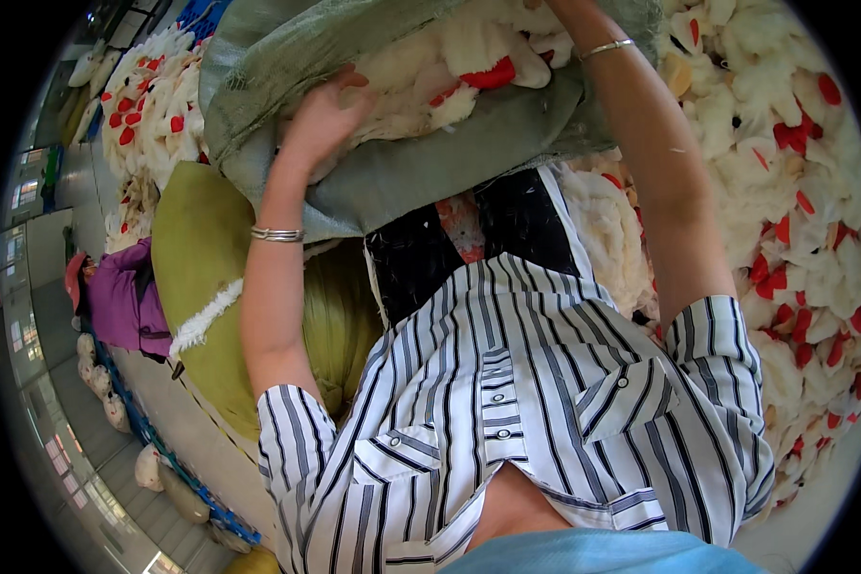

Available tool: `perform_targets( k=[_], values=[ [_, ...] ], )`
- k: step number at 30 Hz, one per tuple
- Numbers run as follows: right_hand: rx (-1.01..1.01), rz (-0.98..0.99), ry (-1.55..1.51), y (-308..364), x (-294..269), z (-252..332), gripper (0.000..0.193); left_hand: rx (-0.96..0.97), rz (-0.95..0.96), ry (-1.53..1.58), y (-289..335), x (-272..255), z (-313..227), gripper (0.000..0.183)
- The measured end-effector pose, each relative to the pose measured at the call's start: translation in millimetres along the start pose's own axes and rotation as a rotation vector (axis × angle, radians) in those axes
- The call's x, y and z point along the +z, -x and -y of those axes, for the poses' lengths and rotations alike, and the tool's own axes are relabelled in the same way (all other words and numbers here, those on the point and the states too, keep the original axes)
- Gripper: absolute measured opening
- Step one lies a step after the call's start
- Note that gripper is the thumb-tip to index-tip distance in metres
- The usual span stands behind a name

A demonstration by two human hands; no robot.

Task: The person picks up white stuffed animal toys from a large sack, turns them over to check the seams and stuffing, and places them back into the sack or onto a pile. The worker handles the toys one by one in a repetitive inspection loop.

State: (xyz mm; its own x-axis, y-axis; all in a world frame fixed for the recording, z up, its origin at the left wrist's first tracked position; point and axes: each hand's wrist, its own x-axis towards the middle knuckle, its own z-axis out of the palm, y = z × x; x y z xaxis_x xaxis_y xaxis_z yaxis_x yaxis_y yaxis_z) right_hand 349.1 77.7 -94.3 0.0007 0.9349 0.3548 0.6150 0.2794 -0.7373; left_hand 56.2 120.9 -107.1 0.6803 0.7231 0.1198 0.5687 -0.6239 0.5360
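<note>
A large grey-green woven sack (450,177) lies in front of me with its mouth open toward me. Inside it are cream-white plush pieces (421,81) with red patches. My left hand (327,122) is in the sack's mouth at the left, against the plush pieces; it is somewhat blurred, and its fingers look spread. Across the sack's right side reaches my right arm, with my right hand (562,8) at the top edge of the picture. That hand's fingers are mostly out of view, so what it touches is hidden.
A full olive-green sack (201,287) stands at my left. Heaps of white and red plush pieces (794,220) rise on the right, with another heap (153,115) at far left. A person in purple (124,292) is beyond the olive sack. Stuffed bundles (182,493) lie along a blue edge.
</note>
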Motion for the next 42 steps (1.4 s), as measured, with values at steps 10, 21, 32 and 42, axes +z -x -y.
perform_targets(
  k=[10,21,32,42],
  values=[
    [0.022,-0.022,-0.089,-32.2,-20.8,-21.5,0.032,0.081,-0.025,-0.513,-41.8,84.9,21.8,0.104],
    [-0.007,0.016,-0.114,-85.3,-28.0,-24.3,0.033,-0.077,0.067,0.061,-122.9,-52.0,38.4,0.071],
    [-0.022,0.12,-0.106,-155.6,-8.8,-53.1,0.035,-0.354,0.071,0.336,-237.7,-107.9,97.8,0.072],
    [0.12,0.182,-0.229,-181.3,-5.7,-139.4,0.036,-0.529,0.379,0.504,-250.1,-141.7,211.7,0.054]
  ],
)
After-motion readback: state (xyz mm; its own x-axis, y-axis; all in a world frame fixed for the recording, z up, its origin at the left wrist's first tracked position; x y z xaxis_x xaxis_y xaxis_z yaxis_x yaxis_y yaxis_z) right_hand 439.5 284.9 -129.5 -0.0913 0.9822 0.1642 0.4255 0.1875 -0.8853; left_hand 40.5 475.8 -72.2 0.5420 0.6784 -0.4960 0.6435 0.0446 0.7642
